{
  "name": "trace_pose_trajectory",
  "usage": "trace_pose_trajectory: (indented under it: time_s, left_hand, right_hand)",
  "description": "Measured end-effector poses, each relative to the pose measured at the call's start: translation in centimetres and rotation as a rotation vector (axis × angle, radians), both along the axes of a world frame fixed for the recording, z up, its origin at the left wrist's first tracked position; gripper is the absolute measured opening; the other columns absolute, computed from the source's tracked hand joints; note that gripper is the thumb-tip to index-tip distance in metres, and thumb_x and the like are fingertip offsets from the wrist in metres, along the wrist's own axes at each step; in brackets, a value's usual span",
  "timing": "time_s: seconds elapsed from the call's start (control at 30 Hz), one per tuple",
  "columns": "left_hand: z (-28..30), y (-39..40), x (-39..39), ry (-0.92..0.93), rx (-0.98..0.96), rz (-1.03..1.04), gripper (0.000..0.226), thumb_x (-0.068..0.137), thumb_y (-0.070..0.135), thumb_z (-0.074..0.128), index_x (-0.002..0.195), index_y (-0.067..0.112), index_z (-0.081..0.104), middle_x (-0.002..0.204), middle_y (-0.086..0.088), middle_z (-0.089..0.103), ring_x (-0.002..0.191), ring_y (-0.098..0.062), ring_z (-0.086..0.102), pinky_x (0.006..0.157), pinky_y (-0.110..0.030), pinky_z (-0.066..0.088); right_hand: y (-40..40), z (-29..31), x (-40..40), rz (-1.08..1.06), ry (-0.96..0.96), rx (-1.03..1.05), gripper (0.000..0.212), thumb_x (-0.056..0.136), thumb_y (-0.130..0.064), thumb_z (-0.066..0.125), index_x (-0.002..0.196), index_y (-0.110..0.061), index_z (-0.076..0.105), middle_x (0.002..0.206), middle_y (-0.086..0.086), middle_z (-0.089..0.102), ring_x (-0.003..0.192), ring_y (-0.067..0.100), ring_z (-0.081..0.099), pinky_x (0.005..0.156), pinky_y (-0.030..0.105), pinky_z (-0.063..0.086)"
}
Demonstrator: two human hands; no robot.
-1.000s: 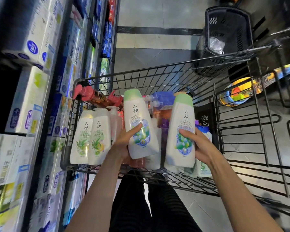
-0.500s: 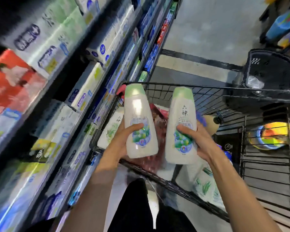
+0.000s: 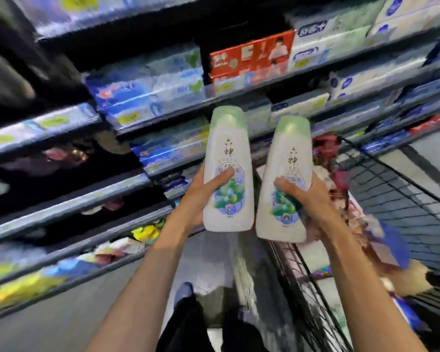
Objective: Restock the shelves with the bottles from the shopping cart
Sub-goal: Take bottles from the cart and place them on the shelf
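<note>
I hold two white bottles with pale green caps upright in front of me. My left hand (image 3: 198,196) grips the left bottle (image 3: 228,153) round its lower half, thumb across the label. My right hand (image 3: 308,199) grips the right bottle (image 3: 290,158) the same way. Both bottles are out of the wire shopping cart (image 3: 391,199), which stands at the right with more bottles and packs inside. The shelves (image 3: 127,189) run across the left and top of the view, blurred by motion.
The upper shelves hold boxed goods, among them a red box (image 3: 252,59) and blue-white packs (image 3: 148,90). Lower shelves at left are dark with loose packets. Grey floor (image 3: 61,318) lies below the shelves. My dark trouser legs (image 3: 188,323) show at the bottom.
Both hands lifted the two bottles out of the cart. The view swung left from the cart toward the shelves, which now fill the frame.
</note>
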State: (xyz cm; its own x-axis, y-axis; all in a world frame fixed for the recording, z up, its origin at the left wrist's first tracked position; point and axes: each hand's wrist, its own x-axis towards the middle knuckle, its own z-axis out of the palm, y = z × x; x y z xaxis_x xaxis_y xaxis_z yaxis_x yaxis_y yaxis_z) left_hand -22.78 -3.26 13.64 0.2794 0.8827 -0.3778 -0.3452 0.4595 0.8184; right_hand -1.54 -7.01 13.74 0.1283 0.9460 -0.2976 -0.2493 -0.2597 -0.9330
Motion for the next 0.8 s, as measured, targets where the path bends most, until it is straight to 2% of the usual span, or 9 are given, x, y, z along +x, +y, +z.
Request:
trace_pose_trajectory:
  time_s: [0.1,0.17,0.23,0.3,0.33,0.5,0.63,0.7,0.8]
  left_hand:
    - [0.4,-2.6,-5.2,-0.011,0.009,0.155,0.059,0.074,0.018,0.069,0.130,0.011,0.050,0.109,-0.011,0.071,0.090,-0.025,0.071,0.068,-0.033,0.057]
    - [0.2,-4.4,-8.8,-0.011,0.015,0.232,0.055,0.073,0.019,0.069,0.126,0.011,0.053,0.106,-0.010,0.072,0.091,-0.025,0.071,0.068,-0.033,0.057]
    - [-0.1,-6.2,-12.5,-0.007,0.017,0.303,0.052,0.074,0.021,0.071,0.123,0.012,0.056,0.109,-0.011,0.071,0.094,-0.027,0.070,0.070,-0.034,0.057]
    - [-0.5,-7.9,-16.2,0.001,0.016,0.361,0.047,0.076,0.021,0.075,0.120,0.014,0.057,0.109,-0.011,0.071,0.096,-0.027,0.070,0.071,-0.034,0.057]
    - [-0.7,-8.8,-18.1,0.001,0.014,0.384,0.048,0.076,0.021,0.076,0.119,0.013,0.058,0.108,-0.011,0.071,0.096,-0.027,0.070,0.072,-0.034,0.057]
    - [-1.7,-12.9,-28.0,0.028,-0.010,0.456,0.058,0.070,0.026,0.078,0.122,0.010,0.056,0.107,-0.013,0.071,0.094,-0.029,0.070,0.072,-0.035,0.057]
    - [-3.0,-16.4,-36.8,0.071,-0.083,0.441,0.060,0.073,0.029,0.073,0.126,0.010,0.053,0.112,-0.017,0.069,0.098,-0.034,0.068,0.074,-0.040,0.057]
    - [-3.9,-18.1,-41.1,0.095,-0.129,0.435,0.062,0.074,0.030,0.073,0.129,0.010,0.052,0.114,-0.019,0.068,0.099,-0.036,0.067,0.075,-0.044,0.057]
    - [-5.1,-19.4,-46.1,0.102,-0.173,0.457,0.058,0.076,0.029,0.070,0.128,0.009,0.054,0.111,-0.021,0.068,0.097,-0.038,0.068,0.075,-0.046,0.057]
  right_hand:
    - [0.4,0.3,-5.2,0.084,0.041,-0.012,0.026,0.080,-0.008,0.070,0.103,-0.006,0.059,0.078,-0.001,0.074,0.067,0.015,0.071,0.055,0.026,0.056]
    - [0.4,0.5,-8.6,0.139,0.120,-0.043,0.018,0.088,-0.014,0.062,0.103,-0.005,0.059,0.072,-0.003,0.073,0.061,0.011,0.070,0.052,0.024,0.055]
    - [0.1,0.9,-12.4,0.215,0.191,-0.084,0.034,0.086,-0.024,0.061,0.112,-0.002,0.058,0.083,0.005,0.074,0.070,0.017,0.071,0.058,0.029,0.058]
    - [-0.7,0.9,-16.1,0.284,0.211,-0.127,0.057,0.077,-0.032,0.064,0.124,-0.001,0.055,0.105,0.015,0.071,0.089,0.027,0.070,0.072,0.038,0.059]
    - [-1.1,0.8,-17.9,0.313,0.216,-0.138,0.061,0.074,-0.033,0.066,0.126,-0.002,0.055,0.110,0.017,0.070,0.095,0.031,0.069,0.075,0.041,0.059]
    - [-3.6,-1.2,-27.7,0.393,0.177,-0.156,0.056,0.073,-0.031,0.071,0.123,-0.010,0.057,0.109,0.014,0.072,0.096,0.031,0.070,0.072,0.039,0.059]
    - [-6.7,-2.5,-35.6,0.391,0.120,-0.185,0.055,0.062,-0.036,0.078,0.110,-0.013,0.063,0.095,0.007,0.076,0.081,0.025,0.074,0.059,0.030,0.057]
    - [-8.0,-3.3,-39.0,0.398,0.125,-0.190,0.052,0.062,-0.028,0.086,0.107,-0.013,0.062,0.094,0.008,0.076,0.080,0.025,0.074,0.058,0.030,0.057]
    - [-9.3,-4.5,-43.0,0.373,0.164,-0.211,0.043,0.066,-0.017,0.081,0.105,-0.010,0.063,0.088,0.009,0.075,0.074,0.024,0.073,0.056,0.030,0.056]
